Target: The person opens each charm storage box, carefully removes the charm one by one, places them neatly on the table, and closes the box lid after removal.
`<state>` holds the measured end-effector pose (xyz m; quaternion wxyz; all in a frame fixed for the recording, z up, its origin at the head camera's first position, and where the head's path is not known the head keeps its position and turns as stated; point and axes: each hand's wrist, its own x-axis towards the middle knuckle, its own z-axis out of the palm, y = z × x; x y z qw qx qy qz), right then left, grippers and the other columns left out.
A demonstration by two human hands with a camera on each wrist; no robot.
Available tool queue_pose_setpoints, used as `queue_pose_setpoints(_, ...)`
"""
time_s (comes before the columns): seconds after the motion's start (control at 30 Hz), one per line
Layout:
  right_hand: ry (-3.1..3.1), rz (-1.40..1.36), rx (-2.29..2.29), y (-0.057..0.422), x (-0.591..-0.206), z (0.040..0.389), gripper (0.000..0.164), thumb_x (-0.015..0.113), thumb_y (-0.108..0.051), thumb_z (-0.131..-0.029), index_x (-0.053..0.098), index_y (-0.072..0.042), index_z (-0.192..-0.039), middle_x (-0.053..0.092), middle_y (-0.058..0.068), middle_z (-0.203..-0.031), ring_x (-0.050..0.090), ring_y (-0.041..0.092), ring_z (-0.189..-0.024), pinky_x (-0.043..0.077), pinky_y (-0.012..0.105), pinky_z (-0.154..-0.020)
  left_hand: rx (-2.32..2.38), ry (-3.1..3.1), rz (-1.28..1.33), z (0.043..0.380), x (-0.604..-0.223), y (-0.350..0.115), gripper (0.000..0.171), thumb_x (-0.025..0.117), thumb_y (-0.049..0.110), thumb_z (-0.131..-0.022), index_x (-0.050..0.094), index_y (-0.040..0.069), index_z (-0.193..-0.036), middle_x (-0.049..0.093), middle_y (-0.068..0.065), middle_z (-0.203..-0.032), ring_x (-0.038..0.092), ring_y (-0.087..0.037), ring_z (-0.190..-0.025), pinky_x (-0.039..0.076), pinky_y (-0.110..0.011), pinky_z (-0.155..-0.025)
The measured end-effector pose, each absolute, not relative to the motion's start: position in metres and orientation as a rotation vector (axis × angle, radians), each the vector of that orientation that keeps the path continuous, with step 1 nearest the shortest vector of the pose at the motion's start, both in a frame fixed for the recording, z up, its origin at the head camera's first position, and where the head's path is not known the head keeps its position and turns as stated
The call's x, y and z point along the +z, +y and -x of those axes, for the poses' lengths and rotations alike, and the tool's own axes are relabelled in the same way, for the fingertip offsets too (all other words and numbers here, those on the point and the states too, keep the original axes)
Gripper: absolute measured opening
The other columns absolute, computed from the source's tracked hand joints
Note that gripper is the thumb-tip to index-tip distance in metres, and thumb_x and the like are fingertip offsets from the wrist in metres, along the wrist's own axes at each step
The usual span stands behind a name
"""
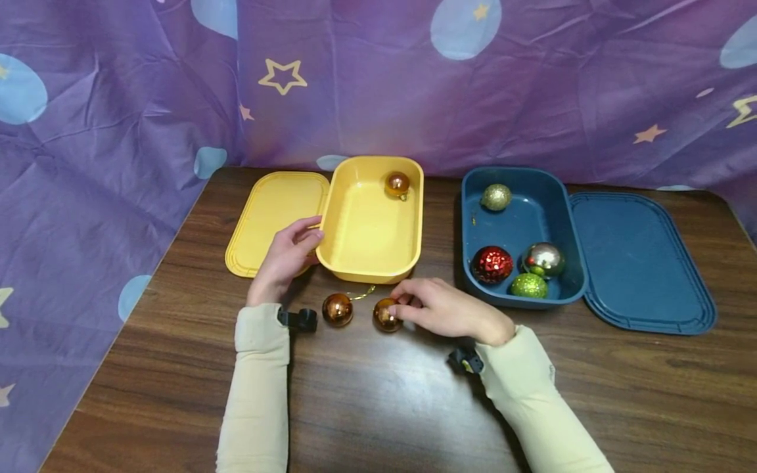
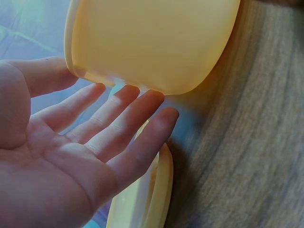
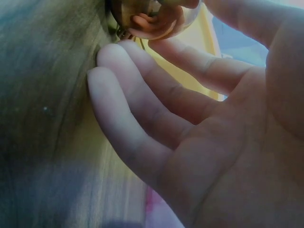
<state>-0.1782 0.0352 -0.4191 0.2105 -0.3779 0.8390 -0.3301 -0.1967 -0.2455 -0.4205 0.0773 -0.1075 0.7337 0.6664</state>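
My right hand (image 1: 446, 307) pinches a shiny copper-brown Christmas bauble (image 1: 387, 315) between thumb and fingers, low over the table. In the right wrist view the bauble (image 3: 154, 18) shows its metal cap beside the fingertips. A second copper bauble (image 1: 338, 310) with a gold string lies to its left. With fingers nearly straight, my left hand (image 1: 288, 253) touches the outer left side of the yellow box (image 1: 369, 270); in the left wrist view, its thumb is at the box's rim (image 2: 69, 42). One more copper bauble (image 1: 397, 184) sits in that box's far right corner.
A yellow lid (image 1: 266, 210) lies left of the yellow box. On the right stands a blue box (image 1: 514, 220) holding gold, red, silver and green baubles, with its blue lid (image 1: 644, 263) alongside. A purple cloth (image 1: 367, 79) hangs behind the wooden table (image 1: 367, 394).
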Motion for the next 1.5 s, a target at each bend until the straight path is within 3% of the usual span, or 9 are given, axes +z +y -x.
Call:
queue_pose_setpoints(0.3, 2.367, 1.061, -0.897, 0.033, -0.419, 0.178, 0.033, 0.060, -0.036, -0.094, 0.065, -0.008, -0.112, 0.069, -0.002, -0.094, 0.061, 0.009, -0.086, 0.053, 0.032, -0.082, 1.986, 2.197, 0.325, 0.197, -0.421, -0.246, 0.045, 0.050, 0.016, -0.101, 0.043, 0.007, -0.144, 0.054, -0.021, -0.135, 0.057, -0.018, -0.107, 0.056, -0.023, -0.076)
queue_pose_setpoints(1.5, 2.472, 1.062, -0.752, 0.040, -0.399, 0.170, 0.033, 0.063, -0.035, -0.093, 0.065, -0.008, -0.111, 0.066, 0.000, -0.094, 0.062, 0.015, -0.088, 0.052, 0.033, -0.082, 2.018, 2.183, 0.301, 0.197, -0.423, -0.246, 0.046, 0.050, 0.014, -0.100, 0.042, 0.004, -0.144, 0.051, -0.025, -0.137, 0.058, -0.016, -0.103, 0.055, -0.021, -0.074)
